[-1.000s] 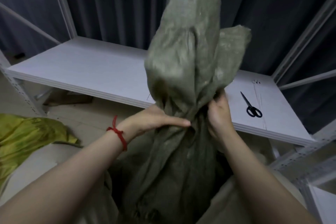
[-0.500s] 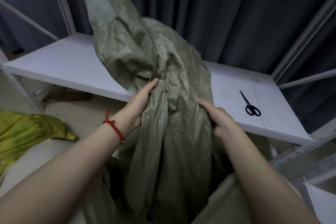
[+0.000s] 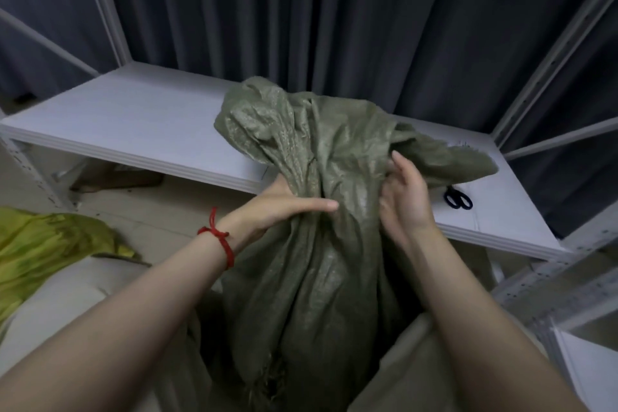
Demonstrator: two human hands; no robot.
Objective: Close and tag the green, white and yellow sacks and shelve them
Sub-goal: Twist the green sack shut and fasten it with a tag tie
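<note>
Your left hand [image 3: 284, 207]: curled round the gathered neck of the green sack [image 3: 317, 278], thumb across the front; your right hand [image 3: 406, 197]: fingers straight, palm pressed to the neck's right side, gripping nothing; sack: upright between your arms, before the white shelf [image 3: 133, 117], loose top flopped onto the board and over part of the black scissors [image 3: 458, 201]; red cord [image 3: 219, 239]: on your left wrist; yellow sack [image 3: 43, 244]: floor, left; dark curtain [image 3: 334, 10]: behind.
</note>
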